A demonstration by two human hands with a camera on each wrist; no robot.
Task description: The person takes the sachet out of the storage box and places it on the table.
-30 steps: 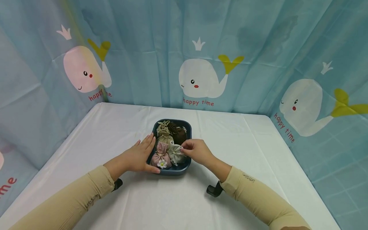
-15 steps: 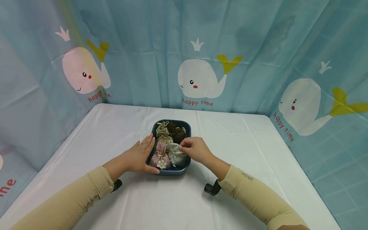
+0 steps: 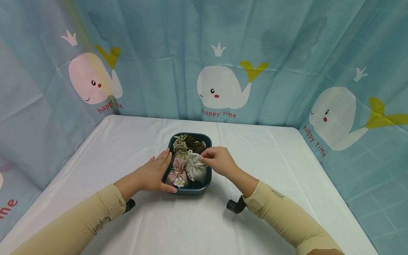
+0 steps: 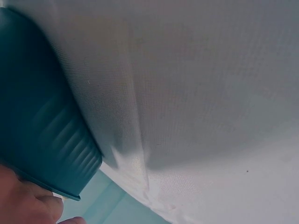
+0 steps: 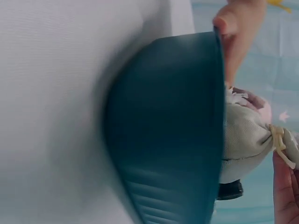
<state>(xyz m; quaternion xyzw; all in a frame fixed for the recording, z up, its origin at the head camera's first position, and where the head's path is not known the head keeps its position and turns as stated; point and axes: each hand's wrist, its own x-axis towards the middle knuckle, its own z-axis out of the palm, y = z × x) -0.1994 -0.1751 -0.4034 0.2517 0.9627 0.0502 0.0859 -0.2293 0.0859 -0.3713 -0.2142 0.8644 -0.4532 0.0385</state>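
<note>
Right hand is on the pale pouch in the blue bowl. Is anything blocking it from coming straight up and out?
Nothing visible does. The right hand pinches the pale pouch at its tied neck, and the space above is open. The pink pouch presses against its side, and the left hand rests on the blue bowl.

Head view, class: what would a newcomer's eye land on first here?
A dark blue bowl of small cloth pouches sits mid-table. The right hand pinches the top of the pale pouch, while the left hand rests against the bowl's side. Behind hangs a blue whale curtain.
</note>
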